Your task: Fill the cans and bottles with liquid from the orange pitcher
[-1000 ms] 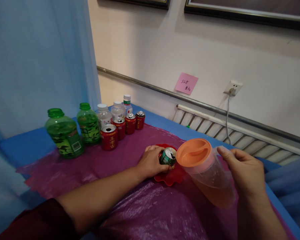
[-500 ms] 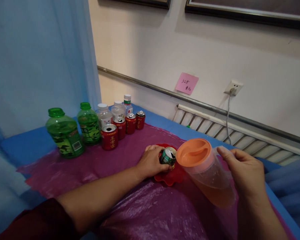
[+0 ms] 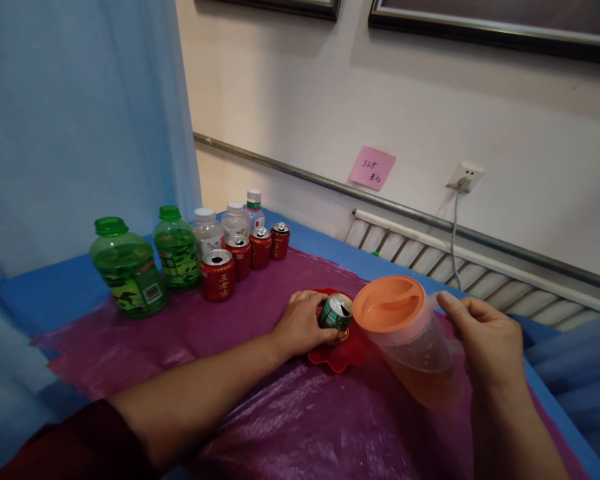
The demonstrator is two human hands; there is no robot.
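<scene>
My left hand (image 3: 305, 323) is wrapped round a green drink can (image 3: 336, 312), its opened top facing up. The can sits over a red scalloped plate (image 3: 333, 360). In my right hand (image 3: 493, 340) is the handle of a clear plastic pitcher (image 3: 423, 367) with an orange lid (image 3: 391, 305). The pitcher leans left, its lid edge close beside the can's top. Brownish liquid shows inside it. No stream between pitcher and can can be made out.
Red cans (image 3: 217, 275) stand in a row at the left, before white-capped bottles (image 3: 209, 233) and two green bottles (image 3: 129, 267). Purple plastic sheeting (image 3: 300, 420) covers the blue surface. Behind are a radiator (image 3: 405, 247) and a plugged-in cord (image 3: 456, 233).
The pitcher's lower end has swung slightly up, and my right hand has shifted a little with it. My left hand and the can have stayed in place.
</scene>
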